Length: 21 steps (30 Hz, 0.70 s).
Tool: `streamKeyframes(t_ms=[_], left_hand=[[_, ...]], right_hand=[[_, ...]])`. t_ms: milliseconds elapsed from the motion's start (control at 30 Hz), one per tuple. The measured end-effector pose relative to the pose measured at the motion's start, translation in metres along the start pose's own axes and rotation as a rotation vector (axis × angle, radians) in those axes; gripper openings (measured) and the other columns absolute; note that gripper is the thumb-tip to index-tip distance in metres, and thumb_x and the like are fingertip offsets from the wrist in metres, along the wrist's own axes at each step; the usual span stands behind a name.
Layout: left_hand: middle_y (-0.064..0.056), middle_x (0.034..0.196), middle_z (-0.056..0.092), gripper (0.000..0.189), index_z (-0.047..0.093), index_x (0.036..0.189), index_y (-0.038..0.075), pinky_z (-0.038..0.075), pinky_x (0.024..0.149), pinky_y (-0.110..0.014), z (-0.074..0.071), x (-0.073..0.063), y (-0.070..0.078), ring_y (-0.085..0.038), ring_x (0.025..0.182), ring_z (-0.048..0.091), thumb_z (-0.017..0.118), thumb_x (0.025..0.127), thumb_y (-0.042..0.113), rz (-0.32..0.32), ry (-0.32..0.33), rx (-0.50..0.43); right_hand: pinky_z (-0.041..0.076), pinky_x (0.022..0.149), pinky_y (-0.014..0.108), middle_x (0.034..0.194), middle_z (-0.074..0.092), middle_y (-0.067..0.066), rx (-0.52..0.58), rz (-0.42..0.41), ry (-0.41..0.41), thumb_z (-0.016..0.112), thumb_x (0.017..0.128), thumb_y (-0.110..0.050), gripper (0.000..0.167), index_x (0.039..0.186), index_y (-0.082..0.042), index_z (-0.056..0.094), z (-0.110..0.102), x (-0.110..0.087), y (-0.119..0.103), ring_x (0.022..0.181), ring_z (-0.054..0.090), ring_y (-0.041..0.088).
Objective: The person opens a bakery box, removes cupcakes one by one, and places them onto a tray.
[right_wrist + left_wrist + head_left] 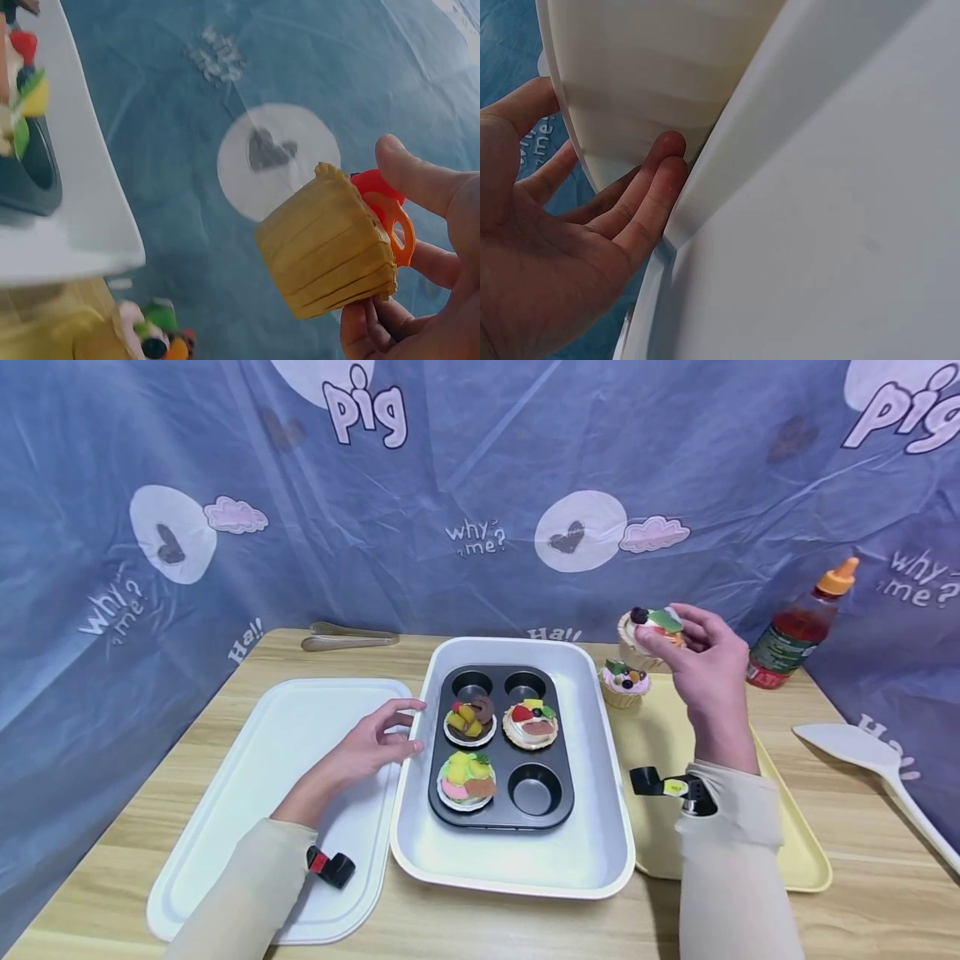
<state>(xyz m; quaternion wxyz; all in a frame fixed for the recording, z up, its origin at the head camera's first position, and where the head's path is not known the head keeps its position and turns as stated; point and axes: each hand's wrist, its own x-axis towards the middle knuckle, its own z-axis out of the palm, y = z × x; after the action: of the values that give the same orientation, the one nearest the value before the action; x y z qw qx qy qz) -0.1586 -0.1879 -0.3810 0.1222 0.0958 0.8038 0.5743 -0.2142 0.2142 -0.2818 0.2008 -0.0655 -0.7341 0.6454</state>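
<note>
My right hand (pixel 708 660) pinches a fruit tart (pixel 326 244) with a pleated yellow cup, raised above the back of the yellow tray. Its topping shows a dark berry, a green leaf and red and orange pieces. Below it, another tart (pixel 626 683) with pink cream stands at the tray's back left corner. My left hand (pixel 375 739) is at the left side of a deep white tray (pixel 517 864), relaxed fingers against its rim and outer wall. Inside lies a dark muffin tin (pixel 501 793) holding a chocolate tart (pixel 470 723), a berry tart (pixel 531 727) and a yellow-pink tart (pixel 467 783).
A flat white tray (pixel 300 727) lies under my left arm. The yellow tray (pixel 795 852) is beneath my right arm. A sauce bottle (pixel 798 631) and white spatula (pixel 855 743) stand and lie at right. Metal tongs (pixel 348 639) lie at the back, before a blue cloth (pixel 420 585).
</note>
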Motion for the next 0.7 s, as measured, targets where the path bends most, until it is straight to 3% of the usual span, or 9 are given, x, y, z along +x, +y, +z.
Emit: streamKeyframes(t_ms=[267, 500, 700], left_hand=[[-0.023, 0.14, 0.049, 0.06, 0.043, 0.148, 0.013, 0.052, 0.086, -0.031, -0.001, -0.001, 0.003, -0.023, 0.105, 0.067, 0.07, 0.095, 0.015, -0.019, 0.0, 0.008], [-0.023, 0.14, 0.048, 0.06, 0.043, 0.148, 0.013, 0.052, 0.087, -0.031, -0.001, -0.001, 0.001, -0.023, 0.105, 0.067, 0.07, 0.095, 0.016, -0.022, 0.002, 0.01], [-0.023, 0.14, 0.049, 0.06, 0.043, 0.148, 0.013, 0.052, 0.087, -0.031, -0.001, -0.001, 0.001, -0.022, 0.105, 0.067, 0.07, 0.095, 0.015, -0.022, -0.002, 0.001]], right_hand=[[0.047, 0.068, 0.008, 0.098, 0.065, -0.015, -0.081, 0.104, 0.101, 0.086, 0.079, -0.012, 0.058, 0.133, -0.015, 0.065, -0.021, 0.013, 0.011, 0.089, 0.055, 0.002], [0.044, 0.079, 0.011, 0.128, 0.065, -0.002, -0.111, 0.219, 0.143, 0.083, 0.083, -0.016, 0.06, 0.139, -0.019, 0.062, -0.029, 0.023, 0.026, 0.097, 0.055, -0.001], [0.044, 0.091, 0.013, 0.149, 0.055, 0.005, -0.04, 0.339, 0.162, 0.08, 0.086, -0.013, 0.062, 0.143, -0.019, 0.057, -0.035, 0.032, 0.042, 0.109, 0.056, 0.003]])
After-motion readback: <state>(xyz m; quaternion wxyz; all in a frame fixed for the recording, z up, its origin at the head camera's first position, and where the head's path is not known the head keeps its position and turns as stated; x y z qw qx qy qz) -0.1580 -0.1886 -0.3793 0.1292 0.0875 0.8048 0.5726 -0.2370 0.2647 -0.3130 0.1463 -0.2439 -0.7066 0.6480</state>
